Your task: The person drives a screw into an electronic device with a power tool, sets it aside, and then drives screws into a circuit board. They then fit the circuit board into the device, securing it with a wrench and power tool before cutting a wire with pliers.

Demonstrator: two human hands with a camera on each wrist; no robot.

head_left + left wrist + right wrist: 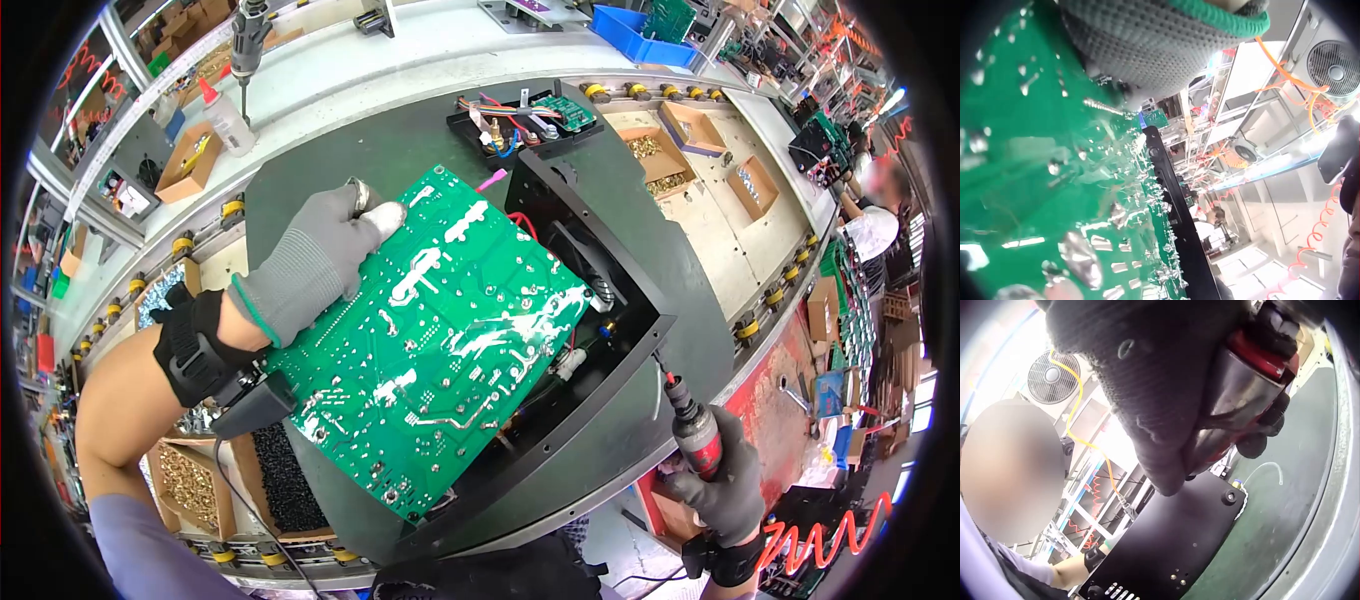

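A large green circuit board leans at a slant over a black metal case, its soldered side facing up. My left hand, in a grey glove, grips the board at its upper left edge, the thumb lying on the soldered face. In the left wrist view, the glove overlaps the board's far end, and most fingertips are hidden. My right hand, also gloved, holds a red and black power screwdriver with its bit near the case's outer wall. From the right wrist, the case's side shows below the tool.
The case rests on a dark green mat. Behind it lies a black tray with wired parts. Boxes of brass screws and black screws stand at left; more boxes are at right. A screwdriver hangs upper left.
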